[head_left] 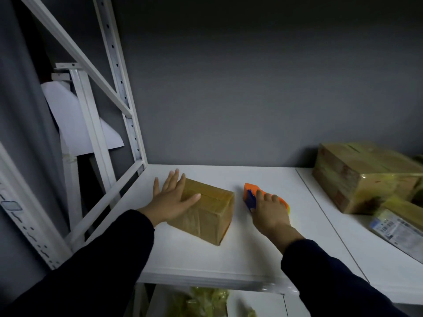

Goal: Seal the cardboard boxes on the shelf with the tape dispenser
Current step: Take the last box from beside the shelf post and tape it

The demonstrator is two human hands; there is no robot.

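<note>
Cardboard boxes stand well apart on a white shelf (pixel 263 239) set against a grey wall, with a white perforated upright post (pixel 124 94) at its left rear corner. The large cardboard box (pixel 366 177) sits at the right rear, wrapped in glossy yellowish tape. The small cardboard box (pixel 212 216) lies left of centre, turned at an angle to the shelf edge, with its top flaps down. Just in front of the large box lies a flat package (pixel 398 229) with a printed label, its text too blurred to read.

Both arms wear dark sleeves. The left hand (pixel 170 200) rests flat on the left top edge of the small box, its fingers straight and spread wide and its thumb lying across the top. The right hand (pixel 269 213) is just beside that box on the right, its fingers curled down over the orange and blue tape dispenser (pixel 250 193), which sits on the shelf surface between the two boxes.
</note>
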